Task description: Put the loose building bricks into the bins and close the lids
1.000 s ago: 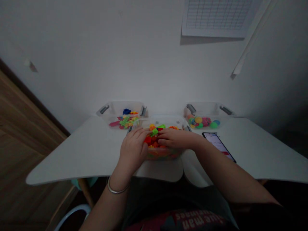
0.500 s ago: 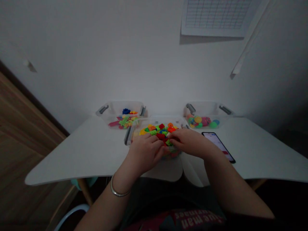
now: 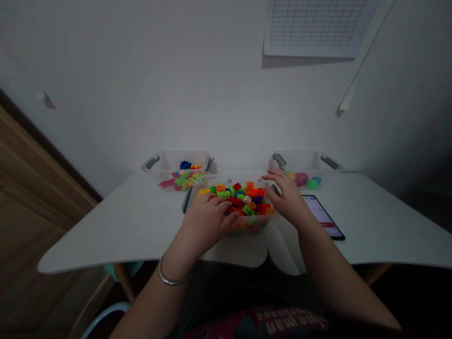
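Note:
A clear plastic bin stands in the middle of the white table, heaped with small toy bricks in red, orange, green, yellow and blue. My left hand, with a silver bangle on its wrist, is at the bin's near-left corner. Its fingers curl in among the bricks, and what they hold, if anything, is hidden. My right hand lies over the bin's right rim by the grey handle, fingers stretched out and apart, holding nothing.
A second clear bin with mixed coloured pieces sits at the back left. A third bin with coloured balls sits at the back right. A phone with a lit screen lies right of my right hand. The table meets a white wall.
My right hand has left the middle of the bricks and gone right to the bin's rim, fingers opening. My left hand stays curled at the near-left corner. More bricks show.

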`<state>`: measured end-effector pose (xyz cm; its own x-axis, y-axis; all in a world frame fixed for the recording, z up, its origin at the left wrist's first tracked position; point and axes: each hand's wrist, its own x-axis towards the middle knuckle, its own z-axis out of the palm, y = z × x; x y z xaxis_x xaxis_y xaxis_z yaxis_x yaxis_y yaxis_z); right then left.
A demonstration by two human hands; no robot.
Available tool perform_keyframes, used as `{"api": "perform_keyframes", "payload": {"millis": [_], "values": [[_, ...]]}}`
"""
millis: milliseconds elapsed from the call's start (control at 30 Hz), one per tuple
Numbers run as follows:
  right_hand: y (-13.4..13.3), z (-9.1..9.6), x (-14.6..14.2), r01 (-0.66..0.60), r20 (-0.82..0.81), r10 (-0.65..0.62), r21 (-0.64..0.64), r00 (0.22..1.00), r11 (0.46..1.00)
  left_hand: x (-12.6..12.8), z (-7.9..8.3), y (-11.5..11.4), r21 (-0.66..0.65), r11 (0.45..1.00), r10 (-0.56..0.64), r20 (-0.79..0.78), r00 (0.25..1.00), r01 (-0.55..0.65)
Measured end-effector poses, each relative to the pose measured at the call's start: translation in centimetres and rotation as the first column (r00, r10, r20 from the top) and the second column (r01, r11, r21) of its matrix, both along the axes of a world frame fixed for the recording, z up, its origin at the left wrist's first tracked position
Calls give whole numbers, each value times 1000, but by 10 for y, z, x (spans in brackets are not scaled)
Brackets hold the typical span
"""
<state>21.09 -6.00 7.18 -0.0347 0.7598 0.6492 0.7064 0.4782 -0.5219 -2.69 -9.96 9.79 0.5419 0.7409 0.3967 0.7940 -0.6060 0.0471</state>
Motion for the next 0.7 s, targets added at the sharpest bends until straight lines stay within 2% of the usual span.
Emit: {"api": "perform_keyframes", "payload": {"millis": [67,133,233,367,467,600,700], "values": [[9,-15,4,-12,-233,-10,-94,973,995,-3,-2,0,54,998,11,17,1000,-12],[13,-28,3,-84,-464,-25,-212,885,974,-3,-5,0,117,993,25,34,999,-29],[10,-38,-10,-147,-659,-35,-219,752,965,1,-10,-2,202,979,15,28,999,-20],[-2,-46,-37,-166,-734,40,-101,678,981,10,-14,-7,250,965,-69,-43,997,77],[-4,-54,-58,-244,-749,163,2,642,970,13,-14,-9,255,962,-82,-59,995,95],[5,-61,-76,-421,-764,296,34,574,906,9,-15,-7,265,964,2,-24,1000,5],[16,-58,-77,-504,-690,368,6,624,864,6,-16,-5,274,958,84,11,996,-84]]}}
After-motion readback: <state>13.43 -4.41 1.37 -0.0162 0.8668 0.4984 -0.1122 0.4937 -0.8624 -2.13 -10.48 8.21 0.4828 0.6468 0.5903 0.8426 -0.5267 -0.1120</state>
